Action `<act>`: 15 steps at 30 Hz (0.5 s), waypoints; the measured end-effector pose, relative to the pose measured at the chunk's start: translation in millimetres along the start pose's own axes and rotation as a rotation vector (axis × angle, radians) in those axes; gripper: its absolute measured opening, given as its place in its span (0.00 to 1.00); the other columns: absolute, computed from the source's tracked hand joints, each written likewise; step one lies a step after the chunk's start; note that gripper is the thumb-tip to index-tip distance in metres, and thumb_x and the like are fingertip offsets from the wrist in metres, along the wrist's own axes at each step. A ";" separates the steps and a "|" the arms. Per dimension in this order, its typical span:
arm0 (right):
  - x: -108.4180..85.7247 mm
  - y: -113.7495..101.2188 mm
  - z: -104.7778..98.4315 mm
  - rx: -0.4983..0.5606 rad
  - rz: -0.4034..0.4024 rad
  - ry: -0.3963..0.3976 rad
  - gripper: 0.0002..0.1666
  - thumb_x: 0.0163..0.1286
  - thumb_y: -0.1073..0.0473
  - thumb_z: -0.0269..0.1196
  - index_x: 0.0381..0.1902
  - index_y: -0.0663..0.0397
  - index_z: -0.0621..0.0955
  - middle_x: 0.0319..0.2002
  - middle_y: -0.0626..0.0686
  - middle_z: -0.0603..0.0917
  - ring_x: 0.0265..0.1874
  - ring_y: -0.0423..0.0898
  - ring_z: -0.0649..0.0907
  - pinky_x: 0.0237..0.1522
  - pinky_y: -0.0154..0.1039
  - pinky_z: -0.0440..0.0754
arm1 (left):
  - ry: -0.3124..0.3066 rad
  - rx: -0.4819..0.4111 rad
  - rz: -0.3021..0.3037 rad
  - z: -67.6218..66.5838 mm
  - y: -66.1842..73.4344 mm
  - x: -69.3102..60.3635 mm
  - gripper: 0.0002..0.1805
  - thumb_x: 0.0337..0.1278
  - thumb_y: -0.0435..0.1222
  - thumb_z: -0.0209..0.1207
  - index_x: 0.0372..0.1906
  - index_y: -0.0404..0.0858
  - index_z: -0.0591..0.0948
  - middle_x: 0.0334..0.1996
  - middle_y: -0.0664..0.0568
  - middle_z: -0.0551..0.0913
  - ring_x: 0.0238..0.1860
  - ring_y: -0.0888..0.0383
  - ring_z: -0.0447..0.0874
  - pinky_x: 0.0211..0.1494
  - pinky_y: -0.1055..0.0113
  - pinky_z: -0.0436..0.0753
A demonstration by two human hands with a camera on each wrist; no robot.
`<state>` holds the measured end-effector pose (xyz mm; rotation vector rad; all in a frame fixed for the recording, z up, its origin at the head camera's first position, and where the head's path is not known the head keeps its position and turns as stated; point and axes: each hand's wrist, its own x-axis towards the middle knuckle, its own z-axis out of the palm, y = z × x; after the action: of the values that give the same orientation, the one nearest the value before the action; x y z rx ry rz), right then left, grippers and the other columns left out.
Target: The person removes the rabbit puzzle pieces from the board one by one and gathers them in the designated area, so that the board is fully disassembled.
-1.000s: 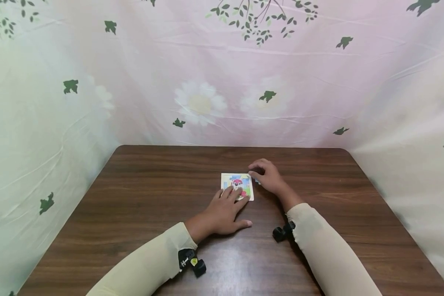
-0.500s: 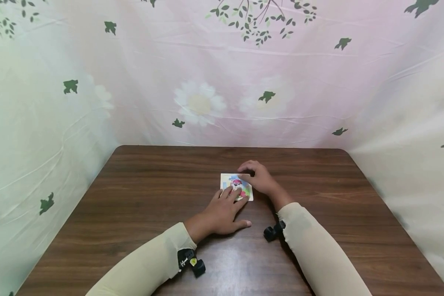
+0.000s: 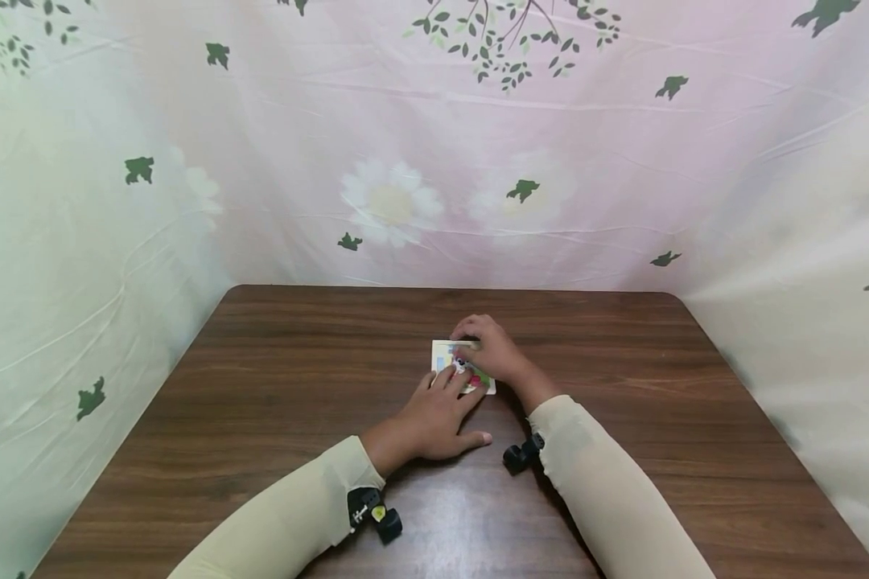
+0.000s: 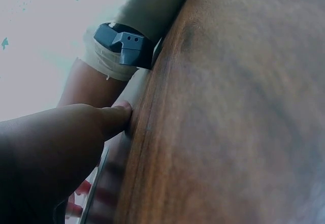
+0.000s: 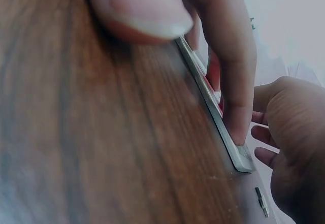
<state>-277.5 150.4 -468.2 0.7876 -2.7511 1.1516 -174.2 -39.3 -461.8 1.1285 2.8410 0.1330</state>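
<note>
A small square picture board (image 3: 442, 351) with a pale border and a cartoon animal lies flat on the table. My left hand (image 3: 434, 418) rests its spread, straight fingers on the board's near part, thumb out on the wood. My right hand (image 3: 494, 350) is over the board's upper right, thumb across the picture, its other fingers bent near the far edge. In the right wrist view those right-hand fingers (image 5: 263, 135) curve behind the board. Whether they pinch anything is hidden. A small flat piece (image 5: 261, 202) lies on the table beside the board's corner.
The brown wooden table (image 3: 297, 362) has rounded far corners. A printed cloth (image 3: 434, 161) with leaves, birds and daisies hangs around its back and sides. Black cameras, such as the left wrist camera (image 3: 387, 523), sit on both cuffs.
My right hand has moved left from beside the board to above its upper right part, covering more of the picture. The left hand and the board have stayed put.
</note>
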 end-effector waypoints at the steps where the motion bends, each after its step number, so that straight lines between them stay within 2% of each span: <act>1: -0.2 -0.3 0.1 -0.008 0.006 -0.007 0.06 0.76 0.63 0.72 0.48 0.55 0.91 0.60 0.57 0.86 0.68 0.59 0.78 0.72 0.65 0.75 | 0.001 0.001 -0.001 0.2 0.0 0.0 0.45 0.77 0.72 0.47 0.88 0.55 0.62 0.89 0.46 0.57 0.87 0.39 0.56 0.83 0.37 0.65; 7: -1.5 -2.2 0.7 -0.055 0.058 -0.048 0.08 0.77 0.60 0.72 0.51 0.52 0.91 0.65 0.58 0.81 0.75 0.63 0.70 0.77 0.70 0.66 | -0.003 -0.003 0.002 -0.8 0.2 -0.6 0.45 0.77 0.71 0.47 0.88 0.55 0.61 0.88 0.47 0.57 0.88 0.38 0.55 0.84 0.36 0.65; 15: -2.4 -2.8 1.2 -0.087 0.078 -0.065 0.08 0.77 0.59 0.71 0.51 0.48 0.92 0.71 0.59 0.77 0.81 0.68 0.60 0.79 0.76 0.53 | -0.006 -0.009 -0.002 -1.0 0.3 -0.3 0.45 0.77 0.71 0.48 0.88 0.56 0.61 0.88 0.48 0.58 0.88 0.39 0.55 0.84 0.37 0.64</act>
<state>-273.9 149.0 -467.9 0.7266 -2.8877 1.0276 -173.9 -39.3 -460.8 1.1232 2.8334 0.1415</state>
